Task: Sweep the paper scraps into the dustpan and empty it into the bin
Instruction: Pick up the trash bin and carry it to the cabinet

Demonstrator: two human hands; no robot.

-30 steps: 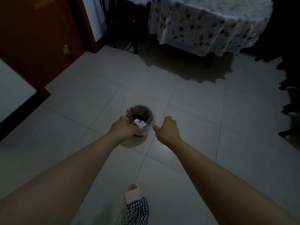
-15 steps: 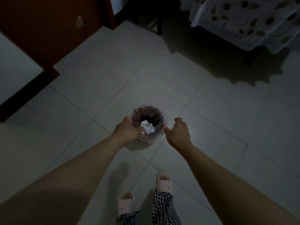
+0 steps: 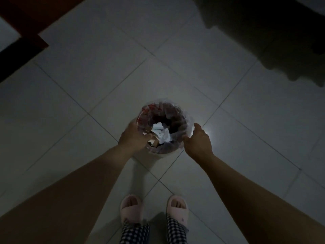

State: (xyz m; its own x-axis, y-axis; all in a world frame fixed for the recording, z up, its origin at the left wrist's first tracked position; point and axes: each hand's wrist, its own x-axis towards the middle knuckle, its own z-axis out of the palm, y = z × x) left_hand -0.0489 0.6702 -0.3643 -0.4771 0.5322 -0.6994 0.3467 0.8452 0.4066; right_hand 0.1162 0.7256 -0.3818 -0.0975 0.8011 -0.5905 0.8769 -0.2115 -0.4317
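Gripping bin (image 3: 162,110) rim, left hand (image 3: 134,137) clamped on near-left edge | right hand (image 3: 197,141) fingers apart, just beside right rim | paper scraps (image 3: 161,132) inside, bin on floor tiles (image 3: 193,67) | risk: one-sided pull tips bin, spills scraps

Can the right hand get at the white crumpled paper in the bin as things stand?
Probably yes. The right hand sits at the bin's rim, the mouth is open, and the white paper lies on top, uncovered. The left hand grips the opposite side, clear of that path.

bin (image 3: 163,110) mouth open, both hands (image 3: 134,136) flanking rim
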